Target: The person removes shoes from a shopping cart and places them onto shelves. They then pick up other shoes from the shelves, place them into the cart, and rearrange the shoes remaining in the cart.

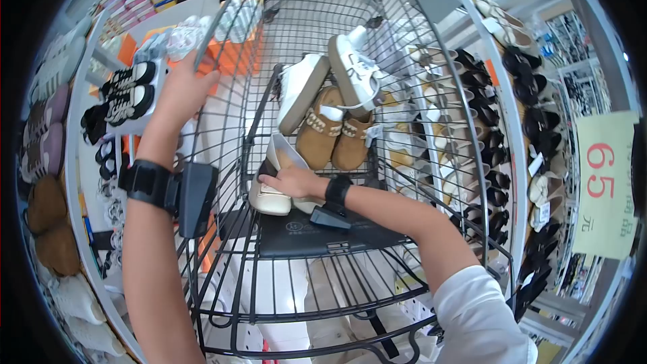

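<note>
Head view: the pale shoes (273, 203) lie inside the cart (290, 315), at its near end, with toes toward me and at the edge of the black panel (364, 232). My right hand (295, 183) comes down on them from above and grasps the uppers, thumb and fingers bent over the material; the palm side is hidden, so I cannot tell how firmly each shoe is held. My left hand (185, 87) appears to clasp the left rail of the cart, though the fingertips on the far side do not show. Beyond the pale shoes stand the brown clogs (322, 138), and past these the white sneakers (302, 94) lean at differing angles. Handling, as I judge it: the pale shoes are light enough for one hand, soft and pliable in the upper, stiffer along the sole. The smooth-looking surface may slide under a loose grip and could scuff or mark, but nothing about it suggests a fragile item. Preferred hold: thumb on one side, fingers on the other, across the midfoot, where the sole backs the upper. Alternative hold: hook the fingers inside the opening at the heel. Avoid pinching the toe, which may crease, and keep the pair together, since either shoe could slip free separately.
</note>
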Action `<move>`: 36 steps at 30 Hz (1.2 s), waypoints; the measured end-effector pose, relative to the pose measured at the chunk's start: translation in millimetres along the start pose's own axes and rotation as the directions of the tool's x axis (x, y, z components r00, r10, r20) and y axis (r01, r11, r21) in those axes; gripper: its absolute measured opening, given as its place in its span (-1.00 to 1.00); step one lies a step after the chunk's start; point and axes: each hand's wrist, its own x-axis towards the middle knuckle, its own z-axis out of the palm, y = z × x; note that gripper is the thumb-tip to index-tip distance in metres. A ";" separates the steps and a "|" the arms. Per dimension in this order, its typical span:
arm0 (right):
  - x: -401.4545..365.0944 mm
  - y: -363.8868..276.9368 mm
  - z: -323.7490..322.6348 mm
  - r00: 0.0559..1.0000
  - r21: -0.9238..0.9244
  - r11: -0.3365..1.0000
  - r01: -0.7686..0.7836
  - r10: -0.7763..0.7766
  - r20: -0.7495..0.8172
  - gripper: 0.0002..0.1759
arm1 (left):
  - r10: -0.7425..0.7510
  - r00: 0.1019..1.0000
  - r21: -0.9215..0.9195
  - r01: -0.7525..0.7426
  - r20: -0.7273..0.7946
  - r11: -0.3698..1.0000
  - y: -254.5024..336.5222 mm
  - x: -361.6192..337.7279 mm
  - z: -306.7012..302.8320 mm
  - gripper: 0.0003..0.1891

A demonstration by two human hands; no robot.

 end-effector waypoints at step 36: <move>-160.6 28.5 -31.1 0.975 -0.520 0.849 -0.094 -0.026 -0.218 -0.58 | 0.137 0.987 0.382 -0.096 -0.082 0.919 -24.0 -31.2 15.8 -0.61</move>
